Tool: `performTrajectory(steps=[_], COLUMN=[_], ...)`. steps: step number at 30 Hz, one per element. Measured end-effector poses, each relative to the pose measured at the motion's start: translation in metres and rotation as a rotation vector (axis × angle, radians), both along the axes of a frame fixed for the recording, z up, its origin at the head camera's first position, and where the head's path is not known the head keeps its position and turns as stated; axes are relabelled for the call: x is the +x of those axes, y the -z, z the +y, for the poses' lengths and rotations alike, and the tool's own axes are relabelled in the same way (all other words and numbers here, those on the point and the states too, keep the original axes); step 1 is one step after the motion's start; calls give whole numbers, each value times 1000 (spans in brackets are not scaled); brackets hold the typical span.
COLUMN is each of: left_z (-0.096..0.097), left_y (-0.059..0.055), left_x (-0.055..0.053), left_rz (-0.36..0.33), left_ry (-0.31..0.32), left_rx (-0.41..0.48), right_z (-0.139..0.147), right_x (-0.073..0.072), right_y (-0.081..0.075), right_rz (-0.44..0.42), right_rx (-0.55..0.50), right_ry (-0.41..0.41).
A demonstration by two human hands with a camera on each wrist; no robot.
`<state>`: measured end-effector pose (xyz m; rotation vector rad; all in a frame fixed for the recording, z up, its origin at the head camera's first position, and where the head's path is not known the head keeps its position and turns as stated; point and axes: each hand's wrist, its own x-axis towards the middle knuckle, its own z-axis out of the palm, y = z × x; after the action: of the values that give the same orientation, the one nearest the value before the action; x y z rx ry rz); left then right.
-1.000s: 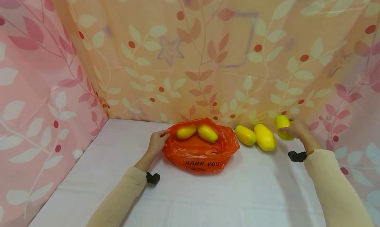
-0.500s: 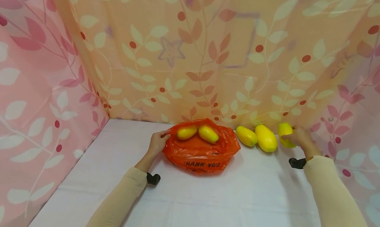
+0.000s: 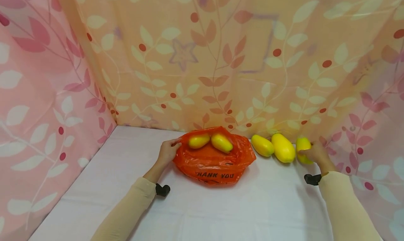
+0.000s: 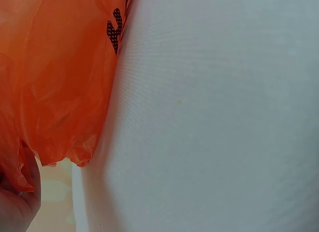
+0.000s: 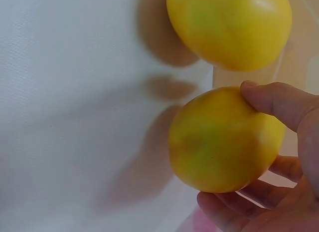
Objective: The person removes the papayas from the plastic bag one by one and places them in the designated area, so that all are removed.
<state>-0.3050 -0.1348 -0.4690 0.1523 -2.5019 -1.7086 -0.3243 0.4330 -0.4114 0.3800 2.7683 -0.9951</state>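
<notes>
My left hand (image 3: pixel 168 151) pinches the left edge of an orange plastic bag (image 3: pixel 214 165) printed "THANK YOU". Its mouth gapes, and two yellow mangoes (image 3: pixel 199 141) show inside. Thumb and fingers of my right hand (image 3: pixel 318 153) grip a yellow-green mango (image 3: pixel 304 150) at the right end of a short row. In the right wrist view, the thumb lies on one side of this held mango (image 5: pixel 222 142) and the fingertips on the other. I cannot tell whether it touches the table. Just left of it lies a larger mango (image 3: pixel 283 148), then another mango (image 3: pixel 262 145).
A white cloth (image 3: pixel 202 213) covers the table under everything. Close behind the bag and the fruit rises a leaf-patterned curtain (image 3: pixel 157 104). Pink patterned curtains (image 3: pixel 41 129) stand along the left and right sides.
My right hand has lowered the mango toward the table, beside the other two. My left hand keeps its place on the bag.
</notes>
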Motion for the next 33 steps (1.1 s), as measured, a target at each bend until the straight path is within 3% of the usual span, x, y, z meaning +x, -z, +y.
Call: performTrajectory(steps=[8,22,33], left_z=[1,0,1], left_y=[-2,-3,-4], left_x=[2,2,2], left_rz=[-30,13,36], left_ry=[-4,2,11], left_rx=[1,3,12], right_z=[1,2,4], right_x=[1,4,6], right_y=[5,5,7], right_rz=[-45,-95,-71], right_rx=[48,54,83], right_ry=[-27,-43,-68])
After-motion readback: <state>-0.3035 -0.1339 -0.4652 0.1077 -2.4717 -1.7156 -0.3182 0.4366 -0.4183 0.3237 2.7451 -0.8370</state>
